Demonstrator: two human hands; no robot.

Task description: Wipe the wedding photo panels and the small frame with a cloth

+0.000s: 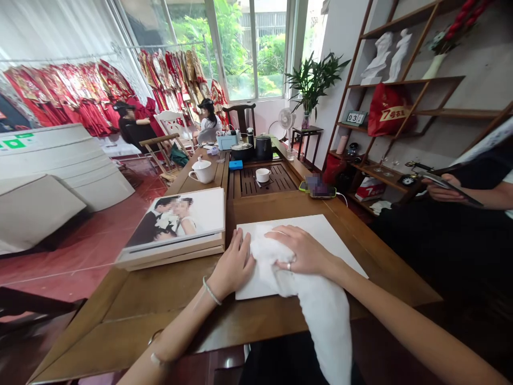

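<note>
A white rectangular board (320,235) lies flat on the wooden table in front of me. Bunched on top of it is a white cloth (326,315), whose long tail hangs over the table's front edge. My right hand (298,248), with a ring on one finger, grips the cloth and presses it against the board. My left hand (236,264) rests on the board's left edge, fingers stretched out, its thumb side close to the cloth. Left of it sits a stack of framed photo panels (180,219), the top one picturing a couple.
Behind the board are a slatted tea tray (280,184) with a white cup (263,175), a lidded white teapot (201,170) and a charging phone (318,187). A person's hand (444,190) holds a device at right. Shelves (401,83) line the right wall.
</note>
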